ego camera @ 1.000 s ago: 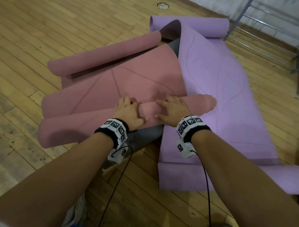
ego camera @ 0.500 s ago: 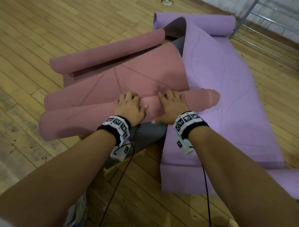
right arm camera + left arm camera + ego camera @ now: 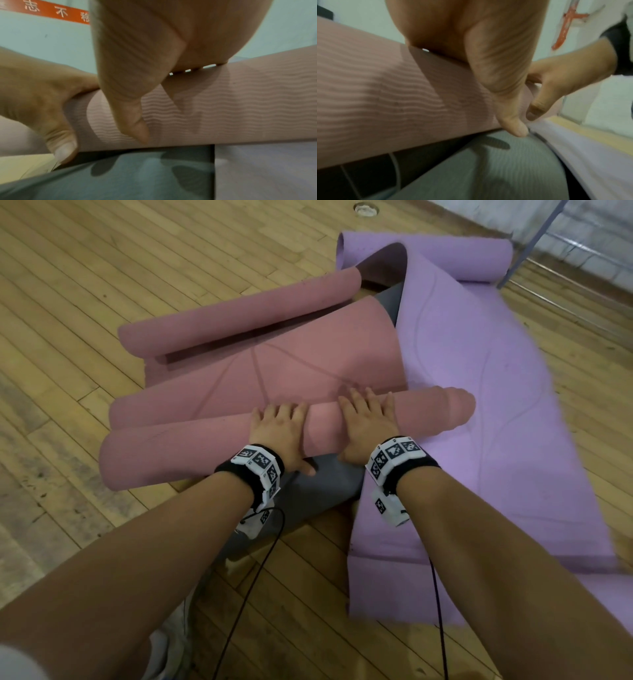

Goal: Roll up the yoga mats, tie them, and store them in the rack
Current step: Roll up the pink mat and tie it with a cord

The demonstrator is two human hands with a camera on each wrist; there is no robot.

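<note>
A pink yoga mat (image 3: 274, 371) lies on the wooden floor, its near end wound into a thick roll (image 3: 191, 446). My left hand (image 3: 277, 426) and right hand (image 3: 368, 419) lie side by side on top of that roll, fingers stretched forward over it, thumbs down on its near side. The left wrist view shows my left palm (image 3: 479, 54) pressing the ribbed pink roll (image 3: 385, 108). In the right wrist view my right palm (image 3: 145, 47) presses the roll (image 3: 240, 108). The mat's far end (image 3: 236, 316) is curled into a loose roll.
A purple mat (image 3: 479, 405) lies spread out on the right, its far end curled, with the pink roll's right end resting on it. A grey mat (image 3: 322, 491) shows beneath the roll. A metal rack leg (image 3: 527, 251) stands at the far right. A shoe (image 3: 164, 645) is near my left arm.
Both hands have pushed the pink roll forward, away from me, over more of the flat mat. My fingers now reach further over its top.
</note>
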